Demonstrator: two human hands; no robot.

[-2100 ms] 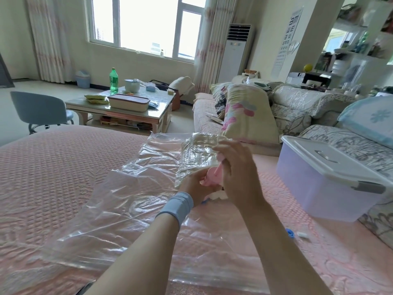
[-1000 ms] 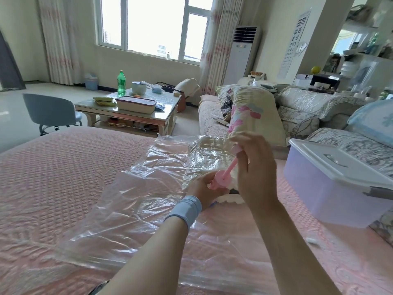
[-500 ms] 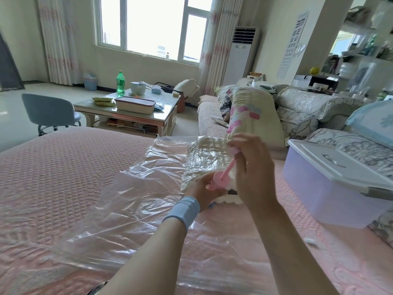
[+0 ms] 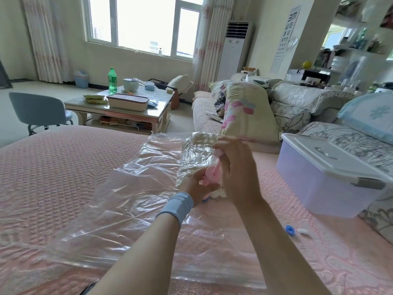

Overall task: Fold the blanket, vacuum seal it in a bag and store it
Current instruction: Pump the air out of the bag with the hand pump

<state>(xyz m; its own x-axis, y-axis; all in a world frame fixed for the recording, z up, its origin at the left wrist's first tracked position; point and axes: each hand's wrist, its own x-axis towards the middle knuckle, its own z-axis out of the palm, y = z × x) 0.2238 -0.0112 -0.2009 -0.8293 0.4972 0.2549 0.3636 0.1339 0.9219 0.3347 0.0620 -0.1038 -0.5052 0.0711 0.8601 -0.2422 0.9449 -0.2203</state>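
A big clear vacuum bag (image 4: pixel 136 207) lies flat on the pink quilted bed (image 4: pixel 53 171). At its far end the plastic is shrunk tight around a pale folded blanket (image 4: pixel 200 150). My left hand (image 4: pixel 194 185), with a blue wristband, grips the body of a small pink hand pump (image 4: pixel 211 174) standing on the bag. My right hand (image 4: pixel 238 173) grips the pump's plunger from above, and it hides most of the pump.
A lidded translucent storage box (image 4: pixel 323 177) stands on the bed at the right. A blue valve cap (image 4: pixel 290 230) and a small white piece (image 4: pixel 303 231) lie near it. Beyond the bed are a sofa with pillows (image 4: pixel 248 111), a coffee table (image 4: pixel 123 105) and a grey chair (image 4: pixel 38 111).
My right hand raised the pump's plunger about a second ago and has now pushed it back down. My left hand stays at the pump's base. The view shifted slightly.
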